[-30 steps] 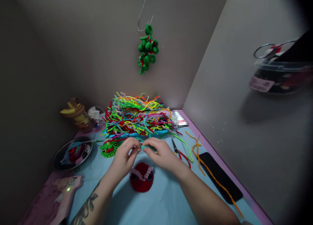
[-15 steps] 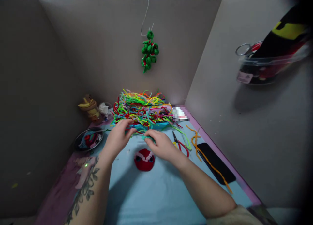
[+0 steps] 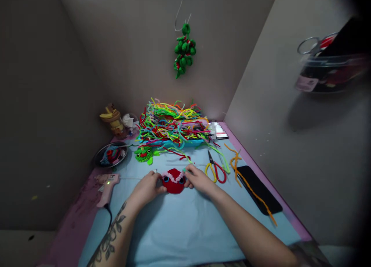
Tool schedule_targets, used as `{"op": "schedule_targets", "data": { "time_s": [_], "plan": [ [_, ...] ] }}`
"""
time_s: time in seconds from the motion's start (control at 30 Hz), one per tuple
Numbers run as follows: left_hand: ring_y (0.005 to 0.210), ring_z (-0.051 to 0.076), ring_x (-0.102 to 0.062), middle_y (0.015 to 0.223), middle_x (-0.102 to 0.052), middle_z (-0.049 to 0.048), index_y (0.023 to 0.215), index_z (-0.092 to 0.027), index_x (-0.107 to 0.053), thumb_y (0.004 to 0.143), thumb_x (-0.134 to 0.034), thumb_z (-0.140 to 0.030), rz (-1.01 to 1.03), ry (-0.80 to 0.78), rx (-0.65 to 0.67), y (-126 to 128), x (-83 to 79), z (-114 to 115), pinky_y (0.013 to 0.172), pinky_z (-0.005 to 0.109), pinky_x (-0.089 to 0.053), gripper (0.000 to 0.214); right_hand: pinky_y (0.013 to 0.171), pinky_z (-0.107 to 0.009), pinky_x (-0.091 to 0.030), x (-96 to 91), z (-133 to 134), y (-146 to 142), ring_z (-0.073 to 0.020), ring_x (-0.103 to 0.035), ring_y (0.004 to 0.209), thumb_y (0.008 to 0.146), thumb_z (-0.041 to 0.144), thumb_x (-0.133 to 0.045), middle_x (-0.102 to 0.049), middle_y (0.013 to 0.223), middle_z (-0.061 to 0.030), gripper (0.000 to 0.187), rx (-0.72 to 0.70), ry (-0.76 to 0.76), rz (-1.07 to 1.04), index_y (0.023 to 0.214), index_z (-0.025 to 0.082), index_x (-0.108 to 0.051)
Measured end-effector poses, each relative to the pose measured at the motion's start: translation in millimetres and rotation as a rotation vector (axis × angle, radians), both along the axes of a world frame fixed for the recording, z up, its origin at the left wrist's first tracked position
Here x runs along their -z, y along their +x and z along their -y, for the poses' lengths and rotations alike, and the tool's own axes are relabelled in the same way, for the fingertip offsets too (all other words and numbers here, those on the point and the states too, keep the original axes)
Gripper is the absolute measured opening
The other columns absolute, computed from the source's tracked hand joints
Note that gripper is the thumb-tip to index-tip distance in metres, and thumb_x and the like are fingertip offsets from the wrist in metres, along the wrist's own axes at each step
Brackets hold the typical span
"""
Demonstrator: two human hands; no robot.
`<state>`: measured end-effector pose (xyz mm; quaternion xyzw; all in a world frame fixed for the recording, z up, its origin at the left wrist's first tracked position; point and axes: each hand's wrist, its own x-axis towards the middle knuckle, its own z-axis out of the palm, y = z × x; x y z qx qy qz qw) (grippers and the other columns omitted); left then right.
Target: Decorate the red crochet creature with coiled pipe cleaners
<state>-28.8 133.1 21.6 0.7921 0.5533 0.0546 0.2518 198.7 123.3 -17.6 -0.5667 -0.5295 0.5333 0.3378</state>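
A flat red round piece [image 3: 174,186] of soft yarn work lies on the blue cloth, with two dark blue eyes and a pink V-shaped brow strip. My left hand [image 3: 148,187] grips its left edge between thumb and fingers. At the opposite edge, my right hand [image 3: 198,180] has its fingers closed on the piece. A tiny teal bit [image 3: 184,170] shows at the right fingertips; its kind is unclear. Behind my left hand lies a green yarn face piece [image 3: 144,155] with eyes and a red mouth.
Behind stands a blue tray [image 3: 191,143] heaped with colourful yarn strands [image 3: 174,124]. Scissors [image 3: 213,167] and a black phone-like slab [image 3: 257,193] with orange yarn [image 3: 255,197] lie right. Left are a pink glue gun [image 3: 108,189] and a metal bowl [image 3: 97,159]. A green ornament [image 3: 184,50] hangs above.
Both hands have come down and nearer, from in front of the yarn heap to the sides of the red piece. The green face piece and more of the glue gun now show.
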Motion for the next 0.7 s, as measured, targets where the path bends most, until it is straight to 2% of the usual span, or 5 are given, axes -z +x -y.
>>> {"op": "schedule_targets", "data": {
  "time_s": [0.13,0.2,0.4,0.53,0.7],
  "plan": [
    [0.087,0.024,-0.059,0.098,-0.062,0.0097,0.097,-0.017,-0.063,0.072,-0.065,-0.035,0.17,-0.003,-0.051,2.0,4.7,-5.0,0.077,0.032,-0.043,0.031,0.046,-0.02,-0.042,7.3,-1.1,-4.0,-0.0109,-0.062,0.049,0.076,0.045,-0.057,-0.058,0.065,0.0073,0.028,0.084,-0.082,-0.259,0.083,0.021,-0.044],
    [0.084,0.023,-0.059,0.093,-0.064,0.0075,0.094,-0.017,-0.06,0.072,-0.065,-0.037,0.35,-0.061,-0.093,4.3,3.6,-7.1,0.074,0.032,-0.044,0.03,0.047,-0.02,-0.044,5.4,-2.4,-2.2,-0.0103,-0.063,0.051,0.074,0.048,-0.06,-0.062,0.075,0.0048,0.032,0.116,-0.105,-0.369,0.083,0.021,-0.045],
    [0.061,0.013,-0.062,0.068,-0.067,-0.001,0.09,-0.02,-0.046,0.068,-0.075,-0.035,1.166,-0.585,-0.259,23.8,-6.3,-8.1,0.061,0.023,-0.045,0.039,0.053,-0.024,-0.049,-2.8,-3.0,1.4,-0.0112,-0.062,0.057,0.068,0.051,-0.066,-0.064,0.085,0.0002,0.038,0.152,-0.118,-0.532,0.082,0.021,-0.047],
    [0.061,0.013,-0.065,0.07,-0.069,0.0006,0.093,-0.018,-0.05,0.061,-0.082,-0.023,1.373,-0.711,-0.426,36.4,-12.3,-13.7,0.062,0.024,-0.05,0.046,0.056,-0.025,-0.05,-4.2,-5.7,6.3,-0.0127,-0.06,0.06,0.07,0.053,-0.065,-0.063,0.078,-0.0005,0.038,0.208,-0.017,-0.471,0.081,0.02,-0.05],
    [0.084,0.016,-0.067,0.1,-0.07,0.0082,0.106,-0.015,-0.059,0.059,-0.082,-0.017,1.487,-0.681,-0.498,53.6,-10.3,-17.3,0.076,0.025,-0.051,0.053,0.062,-0.028,-0.05,-9.4,-6.2,18.5,-0.0159,-0.06,0.066,0.074,0.048,-0.063,-0.061,0.072,-0.0017,0.033,0.41,0.22,-0.249,0.086,0.019,-0.055]
  ]
}}
